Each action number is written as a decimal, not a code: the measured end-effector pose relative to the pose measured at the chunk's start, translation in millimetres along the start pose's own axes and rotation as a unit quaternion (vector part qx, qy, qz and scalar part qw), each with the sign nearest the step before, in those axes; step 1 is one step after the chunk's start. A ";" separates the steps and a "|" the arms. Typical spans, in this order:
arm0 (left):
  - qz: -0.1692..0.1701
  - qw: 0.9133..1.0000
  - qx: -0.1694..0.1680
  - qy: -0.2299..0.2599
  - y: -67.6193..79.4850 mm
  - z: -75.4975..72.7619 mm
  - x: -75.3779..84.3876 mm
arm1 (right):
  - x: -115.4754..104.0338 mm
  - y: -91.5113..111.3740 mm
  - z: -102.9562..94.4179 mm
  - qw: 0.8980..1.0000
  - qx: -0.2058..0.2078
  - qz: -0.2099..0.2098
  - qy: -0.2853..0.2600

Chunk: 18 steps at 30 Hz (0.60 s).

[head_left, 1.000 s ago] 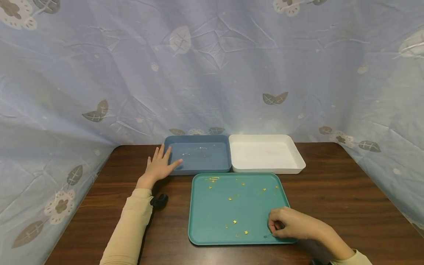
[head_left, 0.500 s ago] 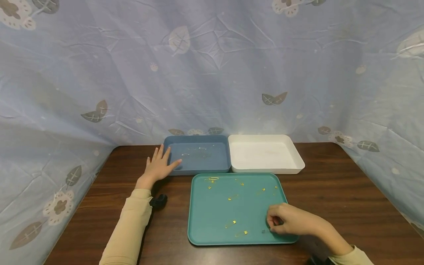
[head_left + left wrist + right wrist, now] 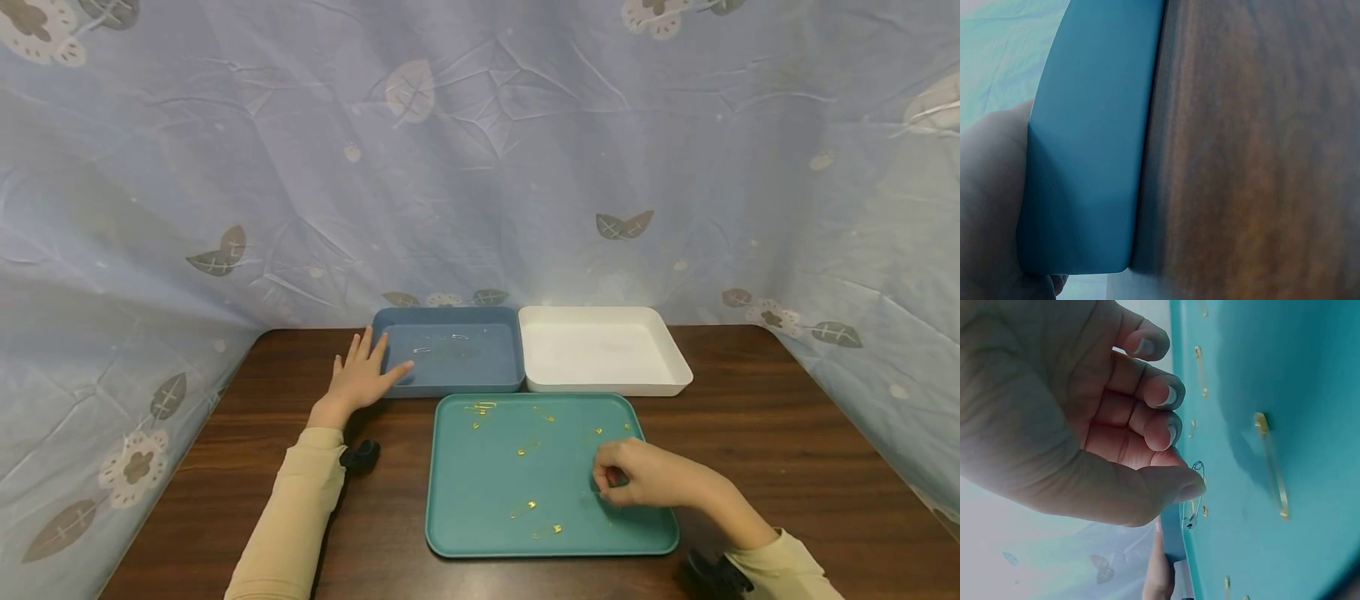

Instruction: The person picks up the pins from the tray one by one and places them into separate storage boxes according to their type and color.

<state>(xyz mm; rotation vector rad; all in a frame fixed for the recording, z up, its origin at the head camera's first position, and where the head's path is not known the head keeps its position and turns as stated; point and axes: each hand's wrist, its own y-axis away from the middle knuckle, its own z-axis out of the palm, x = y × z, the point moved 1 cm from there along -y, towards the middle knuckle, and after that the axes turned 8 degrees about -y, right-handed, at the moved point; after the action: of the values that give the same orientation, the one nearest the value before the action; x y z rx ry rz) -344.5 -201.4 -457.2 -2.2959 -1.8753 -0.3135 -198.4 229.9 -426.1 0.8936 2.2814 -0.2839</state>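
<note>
Near the right edge of the green tray point(image 3: 468, 487), right grip point(image 3: 651, 475) pinches silver safety pin point(image 3: 1191, 519) — light, level hold advised; left grip point(image 3: 356, 383), fingers apart, lies at blue tray point(image 3: 491, 373).

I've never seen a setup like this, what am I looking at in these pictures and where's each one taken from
There's no machine: the grip is just a person's bare left hand and right hand.

The wide picture comes from a camera on the head, looking forward and down. The two close ones come from cameras on each wrist.

On the brown table a green tray holds scattered gold safety pins. Behind it, side by side, are a blue tray with a few silver pins and a white tray.

The right hand pinches one silver safety pin above the green tray. The left, fingers spread, rests at the blue tray's left edge.
</note>
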 end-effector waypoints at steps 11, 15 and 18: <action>-0.001 1.000 -0.002 -0.012 1.0 -1.5 0.3 | -3.3 -23.6 -13.6 1.000 0.007 -0.002 0.027; -0.002 1.000 0.000 -0.012 0.3 -0.5 -0.2 | -3.0 -32.2 -17.3 0.999 0.015 -0.011 0.036; -0.001 1.000 0.001 -0.011 -0.3 0.6 -0.2 | -3.2 -38.9 -20.2 0.999 0.016 -0.009 0.045</action>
<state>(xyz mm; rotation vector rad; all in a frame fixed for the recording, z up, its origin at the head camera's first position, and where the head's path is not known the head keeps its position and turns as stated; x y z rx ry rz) -344.8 -201.4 -457.9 -2.3051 -1.8886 -0.2872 -232.8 207.7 -410.1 0.9197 2.3740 -0.2956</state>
